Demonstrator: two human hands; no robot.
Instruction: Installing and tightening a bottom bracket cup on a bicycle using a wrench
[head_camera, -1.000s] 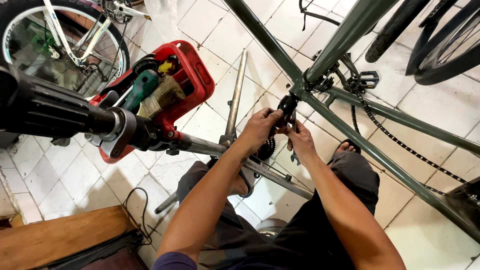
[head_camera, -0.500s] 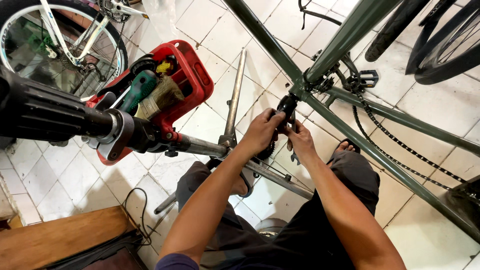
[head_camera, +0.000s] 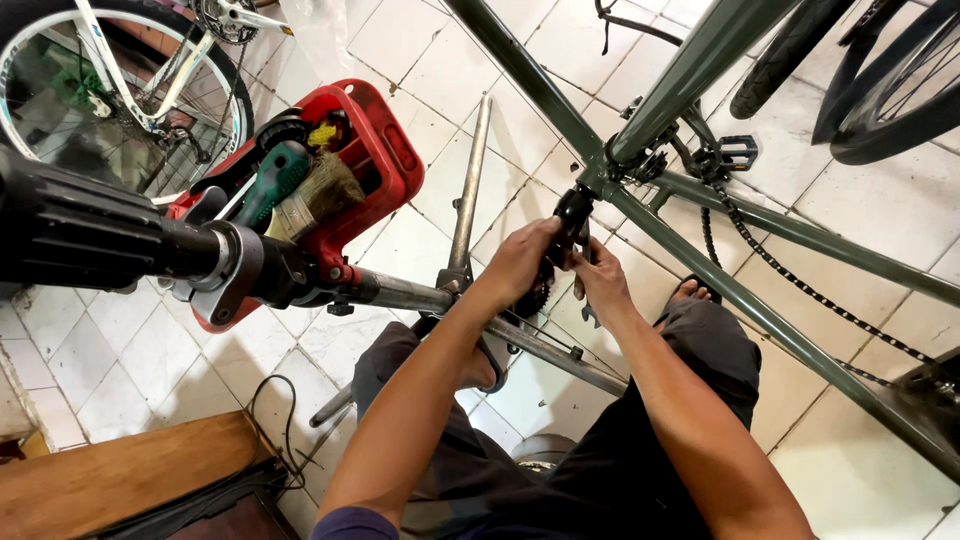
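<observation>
Both hands are up at the bottom bracket of the dark green bicycle frame (head_camera: 700, 60), which hangs on a work stand above the tiled floor (head_camera: 420, 60). The left hand (head_camera: 525, 262) has its grip closed round the lower end of a black cylindrical part (head_camera: 573, 212) that juts down from the frame junction — fingers wrapped, thumb on the near side. The right hand (head_camera: 600, 280) sits just beside it, touching the same part from the other side, fingers curled; how tight that grip is, I cannot tell, since the left hand covers much of it. Just under the left hand's grip a toothed black sprocket (head_camera: 535, 297) peeks out, partly hidden by the wrist.

Above and to the right of the grip, a black pedal (head_camera: 738, 152) and crank sit by the frame, and a chain (head_camera: 800, 290) runs away down the right side along the chainstay. To the left of the grip, the steel stand clamp arm (head_camera: 400, 293) reaches across, and beyond it lies a red tool tray (head_camera: 395, 150) holding a green-handled tool (head_camera: 272, 180) and a brush (head_camera: 315, 195). Further left — a white bicycle's wheel (head_camera: 120, 100) stands on the floor. Below the grip, the person's knees in dark trousers, a bare foot (head_camera: 690, 292) in a sandal just right of the right forearm.
</observation>
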